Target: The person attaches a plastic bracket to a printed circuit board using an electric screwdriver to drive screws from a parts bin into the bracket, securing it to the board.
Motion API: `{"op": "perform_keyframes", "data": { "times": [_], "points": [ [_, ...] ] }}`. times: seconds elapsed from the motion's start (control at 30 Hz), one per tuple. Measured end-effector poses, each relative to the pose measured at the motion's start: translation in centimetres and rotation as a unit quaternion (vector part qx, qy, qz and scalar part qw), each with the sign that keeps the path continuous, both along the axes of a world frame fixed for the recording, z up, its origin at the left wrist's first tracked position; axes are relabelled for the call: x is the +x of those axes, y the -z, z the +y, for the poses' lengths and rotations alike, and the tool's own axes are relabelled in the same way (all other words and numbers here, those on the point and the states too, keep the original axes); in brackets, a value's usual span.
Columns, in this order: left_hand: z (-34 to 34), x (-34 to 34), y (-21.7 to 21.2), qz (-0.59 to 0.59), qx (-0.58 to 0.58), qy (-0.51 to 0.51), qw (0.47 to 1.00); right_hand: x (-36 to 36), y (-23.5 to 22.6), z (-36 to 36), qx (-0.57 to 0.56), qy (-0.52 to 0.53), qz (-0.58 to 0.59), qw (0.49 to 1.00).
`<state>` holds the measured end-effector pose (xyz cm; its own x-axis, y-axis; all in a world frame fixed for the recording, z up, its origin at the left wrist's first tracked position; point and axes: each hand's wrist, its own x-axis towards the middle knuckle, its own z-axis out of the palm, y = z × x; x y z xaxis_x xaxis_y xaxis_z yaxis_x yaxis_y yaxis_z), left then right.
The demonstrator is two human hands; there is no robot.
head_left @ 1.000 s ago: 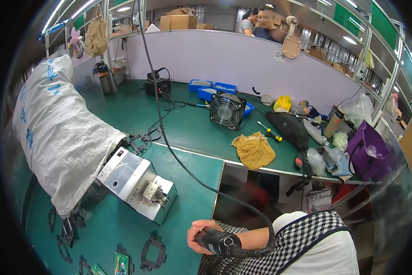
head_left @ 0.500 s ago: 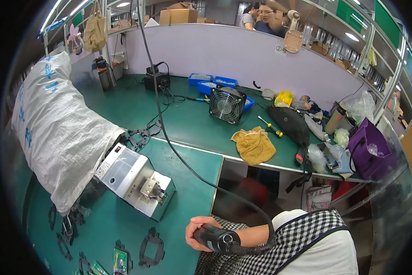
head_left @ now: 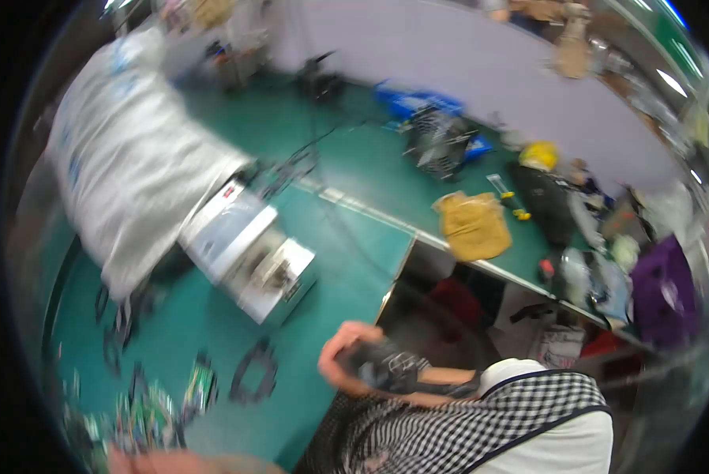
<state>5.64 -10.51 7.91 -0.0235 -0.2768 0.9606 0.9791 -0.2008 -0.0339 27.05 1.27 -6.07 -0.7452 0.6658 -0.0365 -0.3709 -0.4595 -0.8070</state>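
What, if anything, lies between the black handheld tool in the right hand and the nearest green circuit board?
A black frame lies on the green tabletop between the black tool and the circuit board; nothing else visible stands there.

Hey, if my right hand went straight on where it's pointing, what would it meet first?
Your right hand would probably meet the black frame lying on the green table first, though the picture is blurred and the hand's height is unclear, so it might pass over.
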Motion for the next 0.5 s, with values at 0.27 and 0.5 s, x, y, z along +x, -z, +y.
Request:
{"op": "perform_keyframes", "data": {
  "times": [0.27, 0.5],
  "points": [
    [1.2, -2.1, 7.9, -0.26, -0.533, -0.145, 0.792, -2.5, 1.6, 0.7, 0.394, 0.324, 0.124, 0.851],
    [-2.2, -5.1, 13.9, -0.278, -0.633, -0.308, 0.654, -2.5, 1.7, 0.4, 0.436, 0.265, 0.126, 0.851]
  ]
}}
